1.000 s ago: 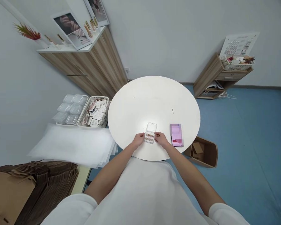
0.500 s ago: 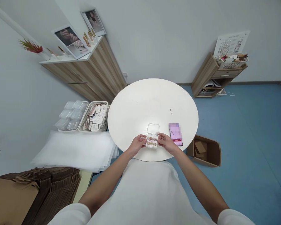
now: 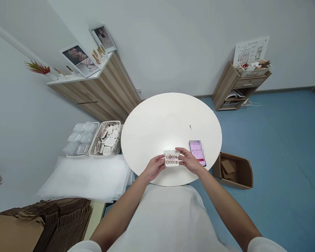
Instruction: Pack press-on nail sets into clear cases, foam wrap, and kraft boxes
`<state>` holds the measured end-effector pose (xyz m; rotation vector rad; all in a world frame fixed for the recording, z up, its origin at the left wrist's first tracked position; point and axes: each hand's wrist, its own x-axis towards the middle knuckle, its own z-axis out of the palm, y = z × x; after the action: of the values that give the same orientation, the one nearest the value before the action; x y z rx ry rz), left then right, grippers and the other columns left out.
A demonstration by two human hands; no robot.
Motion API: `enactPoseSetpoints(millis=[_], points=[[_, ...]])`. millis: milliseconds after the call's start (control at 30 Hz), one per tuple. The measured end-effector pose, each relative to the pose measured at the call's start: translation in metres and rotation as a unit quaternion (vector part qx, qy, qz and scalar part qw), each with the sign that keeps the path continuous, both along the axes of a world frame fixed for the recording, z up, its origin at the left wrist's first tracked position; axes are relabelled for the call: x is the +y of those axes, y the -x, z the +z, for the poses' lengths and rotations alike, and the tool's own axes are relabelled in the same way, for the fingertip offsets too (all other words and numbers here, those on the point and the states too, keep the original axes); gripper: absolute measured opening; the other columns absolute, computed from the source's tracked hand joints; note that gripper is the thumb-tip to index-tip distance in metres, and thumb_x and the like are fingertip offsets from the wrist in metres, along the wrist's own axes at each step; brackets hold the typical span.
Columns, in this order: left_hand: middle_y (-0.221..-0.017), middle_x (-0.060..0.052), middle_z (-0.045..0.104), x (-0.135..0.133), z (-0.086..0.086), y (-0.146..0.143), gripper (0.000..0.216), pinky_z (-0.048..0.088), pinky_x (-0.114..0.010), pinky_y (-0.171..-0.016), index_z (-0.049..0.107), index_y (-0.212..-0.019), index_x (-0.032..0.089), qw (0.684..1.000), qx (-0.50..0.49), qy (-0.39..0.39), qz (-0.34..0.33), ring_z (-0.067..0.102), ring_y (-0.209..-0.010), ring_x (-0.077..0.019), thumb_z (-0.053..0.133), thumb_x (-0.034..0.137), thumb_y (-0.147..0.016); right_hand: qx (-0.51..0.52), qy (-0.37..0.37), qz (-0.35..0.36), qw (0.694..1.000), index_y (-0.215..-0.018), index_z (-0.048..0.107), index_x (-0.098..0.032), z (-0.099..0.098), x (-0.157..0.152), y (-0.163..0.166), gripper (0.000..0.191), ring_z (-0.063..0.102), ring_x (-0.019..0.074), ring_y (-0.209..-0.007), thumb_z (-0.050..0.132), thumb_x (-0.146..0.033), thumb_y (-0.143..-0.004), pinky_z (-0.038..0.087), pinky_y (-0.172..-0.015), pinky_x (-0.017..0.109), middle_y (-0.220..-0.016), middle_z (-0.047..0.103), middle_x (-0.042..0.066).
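Between my hands is a small clear plastic case point(image 3: 172, 163) with two rows of small decorated ovals that look like press-on nails point(image 3: 172, 157). Its lid point(image 3: 171, 152) shows as a narrow strip at the far side; how far it is raised is hard to tell. My left hand point(image 3: 155, 167) pinches the case's left side, thumb and fingers closed on it. The fingers of my right hand point(image 3: 187, 160) grip the right side, with the index finger at the lid's far right corner. A phone point(image 3: 197, 154) with a lit pink screen lies just right of my right hand.
The white round table point(image 3: 152, 126) bears a small dark speck. At left stand a basket of cards point(image 3: 107, 138), a basket of clear boxes point(image 3: 81, 136) and white sheets point(image 3: 86, 175). An open cardboard box point(image 3: 241, 173) sits on the floor at right.
The case's lid stood open and tall behind the tray; now it appears much shorter and nearer the tray. My right index finger has reached farther up to its corner. The view has tilted slightly.
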<state>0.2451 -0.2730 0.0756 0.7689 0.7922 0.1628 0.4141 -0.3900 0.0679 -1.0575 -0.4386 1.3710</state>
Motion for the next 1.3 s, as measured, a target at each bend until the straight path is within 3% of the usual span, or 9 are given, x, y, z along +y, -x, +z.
enactPoseSetpoints(millis=[233,467,567,700,900,1033,1167,1300], points=[[-0.096,-0.007,0.063,-0.004,0.004,-0.001,0.028,0.05,-0.022,-0.071,0.058,-0.103,0.016,0.999,-0.005,0.031,0.028,0.06,-0.078,-0.0106,0.058,0.023,-0.076,0.03,0.015,-0.031,0.999,-0.106,0.056,-0.028,-0.004,-0.001,0.004,0.038,0.055,0.018,-0.097,0.056,-0.025,-0.069,0.047,-0.083,0.036,-0.123,0.049,0.003],[-0.094,-0.007,0.062,-0.013,-0.001,0.0,0.053,0.049,-0.033,-0.077,0.047,-0.115,0.02,0.997,0.044,-0.061,-0.013,0.06,-0.082,-0.0149,0.068,0.028,-0.067,-0.066,0.019,-0.057,0.996,-0.117,0.045,-0.034,-0.008,-0.008,0.017,0.051,0.047,0.019,-0.111,0.061,-0.033,-0.069,0.047,-0.081,0.035,-0.132,0.038,0.005],[-0.091,-0.005,0.061,-0.016,-0.006,0.0,0.056,0.047,-0.035,-0.08,0.047,-0.115,0.02,0.995,0.038,-0.095,0.008,0.059,-0.083,-0.0145,0.069,0.03,-0.065,-0.074,0.059,-0.049,0.994,-0.117,0.045,-0.03,-0.011,-0.011,0.021,0.051,0.057,0.0165,-0.094,0.06,-0.04,-0.069,0.048,-0.079,0.035,-0.119,0.048,0.006],[-0.081,-0.002,0.059,-0.017,-0.008,0.0,0.058,0.048,-0.035,-0.077,0.048,-0.113,0.02,0.99,0.05,-0.133,0.02,0.059,-0.076,-0.013,0.071,0.031,-0.062,-0.093,0.095,-0.033,0.991,-0.104,0.054,-0.021,-0.014,-0.013,0.022,0.043,0.06,0.0139,-0.071,0.062,-0.043,-0.067,0.048,-0.075,0.034,-0.083,0.056,0.002],[-0.069,0.002,0.055,-0.019,-0.009,-0.001,0.06,0.049,-0.03,-0.068,0.047,-0.112,0.018,0.984,0.074,-0.164,0.014,0.059,-0.066,-0.0121,0.072,0.032,-0.06,-0.108,0.105,-0.054,0.987,-0.093,0.058,-0.018,-0.014,-0.01,0.023,0.037,0.056,0.013,-0.067,0.065,-0.038,-0.063,0.047,-0.071,0.033,-0.066,0.055,-0.001],[-0.073,0.001,0.055,-0.018,-0.011,-0.001,0.06,0.048,-0.031,-0.069,0.044,-0.116,0.018,0.976,0.08,-0.202,-0.013,0.059,-0.068,-0.0119,0.068,0.035,-0.064,-0.104,0.109,-0.064,0.986,-0.092,0.057,-0.018,-0.017,-0.009,0.025,0.037,0.055,0.0129,-0.065,0.066,-0.038,-0.062,0.048,-0.069,0.032,-0.062,0.054,-0.003],[-0.098,-0.007,0.055,-0.008,0.001,0.002,0.07,0.045,-0.036,-0.079,0.036,-0.125,0.022,0.939,0.096,-0.325,-0.058,0.057,-0.087,-0.0167,0.068,0.037,-0.064,-0.098,0.102,-0.074,0.987,-0.094,0.055,-0.02,-0.016,-0.005,0.024,0.04,0.054,0.0125,-0.066,0.067,-0.041,-0.061,0.047,-0.069,0.032,-0.062,0.052,-0.004],[-0.125,-0.01,0.042,0.008,0.028,0.006,0.092,0.037,-0.041,-0.091,0.036,-0.127,0.028,0.854,0.102,-0.499,-0.106,0.045,-0.109,-0.0264,0.079,0.035,-0.046,-0.095,0.088,-0.061,0.99,-0.096,0.054,-0.021,-0.008,0.003,0.022,0.04,0.054,0.0125,-0.068,0.066,-0.042,-0.063,0.047,-0.072,0.033,-0.064,0.051,-0.004]])
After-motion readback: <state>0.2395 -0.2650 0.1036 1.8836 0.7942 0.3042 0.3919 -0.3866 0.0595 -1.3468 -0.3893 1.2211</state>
